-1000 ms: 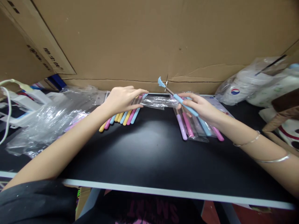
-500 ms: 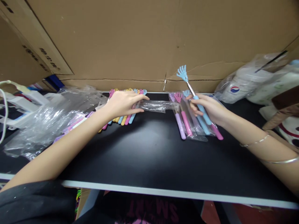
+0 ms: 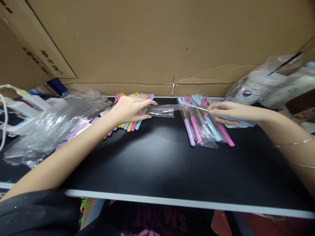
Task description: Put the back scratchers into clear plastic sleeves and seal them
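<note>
My left hand (image 3: 130, 109) is closed on one end of a narrow clear plastic bag (image 3: 161, 111), which stretches level to the right above the table. In my right hand (image 3: 227, 113) lies a blue back scratcher (image 3: 200, 108), held almost level with its claw head pointing left, close to the bag's far end. Below it rest several back scratchers in clear bags (image 3: 197, 129), with purple, pink and blue handles. Beneath and behind my left hand a row of loose back scratchers (image 3: 134, 126) is partly hidden.
A heap of clear plastic bags (image 3: 56, 127) lies at left beside a white plastic frame (image 3: 27, 111). A cardboard wall (image 3: 137, 42) closes off the back. At right stands a bagged cup (image 3: 256, 87). The black table (image 3: 157, 170) has a pale front edge.
My right hand has swung the blue back scratcher from a steep upright tilt to nearly level, its head now near the bag's end. My left hand and the bag have hardly moved.
</note>
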Demonstrator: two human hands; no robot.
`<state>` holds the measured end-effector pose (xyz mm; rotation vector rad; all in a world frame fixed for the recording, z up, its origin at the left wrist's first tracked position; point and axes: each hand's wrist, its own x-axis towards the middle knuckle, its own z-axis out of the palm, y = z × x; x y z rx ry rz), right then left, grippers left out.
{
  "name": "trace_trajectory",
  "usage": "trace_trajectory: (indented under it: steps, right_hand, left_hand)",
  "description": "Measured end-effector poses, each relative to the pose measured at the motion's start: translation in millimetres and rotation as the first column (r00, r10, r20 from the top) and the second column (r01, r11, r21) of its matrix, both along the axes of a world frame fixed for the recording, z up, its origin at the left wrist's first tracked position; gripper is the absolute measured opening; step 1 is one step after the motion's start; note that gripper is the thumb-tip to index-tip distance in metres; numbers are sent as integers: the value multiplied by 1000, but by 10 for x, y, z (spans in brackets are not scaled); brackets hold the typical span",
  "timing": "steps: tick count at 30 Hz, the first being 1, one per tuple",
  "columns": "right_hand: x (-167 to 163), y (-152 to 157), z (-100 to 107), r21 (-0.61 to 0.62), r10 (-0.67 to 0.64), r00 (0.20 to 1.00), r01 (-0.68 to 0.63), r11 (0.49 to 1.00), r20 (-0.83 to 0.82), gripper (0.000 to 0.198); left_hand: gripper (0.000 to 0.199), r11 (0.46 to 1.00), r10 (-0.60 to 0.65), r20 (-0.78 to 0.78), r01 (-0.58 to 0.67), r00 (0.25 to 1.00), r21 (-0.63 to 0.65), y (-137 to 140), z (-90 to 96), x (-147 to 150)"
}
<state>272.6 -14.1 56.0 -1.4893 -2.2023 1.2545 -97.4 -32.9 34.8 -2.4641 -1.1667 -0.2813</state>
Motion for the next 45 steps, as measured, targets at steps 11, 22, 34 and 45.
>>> trace_trajectory:
  steps: [11,22,34,45]
  right_hand:
    - [77,66,4,-125,289,954,-278,952,80,31]
    - [-160,-33,-1,24,286,942,-294,955,174,44]
    - [-322,-145,-77,249,250,931,-317,915,264,41]
    - [-418,-251,-92,325,266,931,-340,882,251,36]
  left_hand:
    - [40,999,6,9,-6,1000,-36,13,-17,0]
    - [42,994,-66,5,66,998,-83,-38,-53,92]
    - [38,984,-169,-6,168,986,-51,-161,-68,209]
    - [36,973,-228,-19,229,973,10,-231,-85,300]
